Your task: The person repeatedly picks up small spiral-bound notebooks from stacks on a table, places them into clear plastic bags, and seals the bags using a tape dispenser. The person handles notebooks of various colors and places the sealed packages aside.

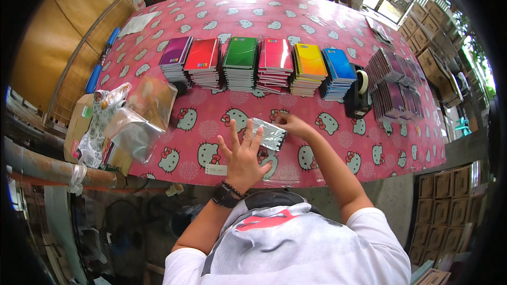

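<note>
A small stack of spiral notebooks [269,134] in shiny clear plastic wrap lies on the table in front of me, its dark coil edge toward the lower right. My left hand [242,154], with a dark watch and beaded bracelet at the wrist, lies over its left side, fingers spread. At the far right corner of this packet, my right hand [293,126] has its fingers pinched together on the wrap; the exact grip is partly hidden. Beyond stand stacks of notebooks: purple [176,51], red [202,55], green [240,53], pink [275,54], yellow [309,60] and blue [338,64].
A black tape dispenser [359,100] stands right of the blue stack, beside piled wrapped packs [388,100]. Clear plastic sheets [140,126] lie at the left by a cardboard box [79,124]. A small white label strip [216,169] is near the pink table's [327,142] front edge.
</note>
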Demonstrator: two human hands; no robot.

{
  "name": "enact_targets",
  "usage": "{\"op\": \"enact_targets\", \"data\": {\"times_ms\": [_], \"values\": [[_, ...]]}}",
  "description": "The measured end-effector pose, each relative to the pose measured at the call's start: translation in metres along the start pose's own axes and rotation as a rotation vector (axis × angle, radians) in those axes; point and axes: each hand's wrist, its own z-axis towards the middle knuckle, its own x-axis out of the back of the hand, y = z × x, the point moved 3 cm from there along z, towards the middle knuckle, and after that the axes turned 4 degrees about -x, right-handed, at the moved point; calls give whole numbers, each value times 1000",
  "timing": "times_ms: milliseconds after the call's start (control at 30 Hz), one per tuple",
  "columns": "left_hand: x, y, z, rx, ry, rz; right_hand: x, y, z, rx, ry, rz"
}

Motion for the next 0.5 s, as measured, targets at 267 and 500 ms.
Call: {"op": "enact_targets", "data": {"times_ms": [267, 500], "values": [[1, 2, 73, -471, -87, -500, 44, 66, -87, -273, 369, -51], [-58, -8, 58, -294, 46, -1285, 0, -7, -131, 219, 297, 401]]}}
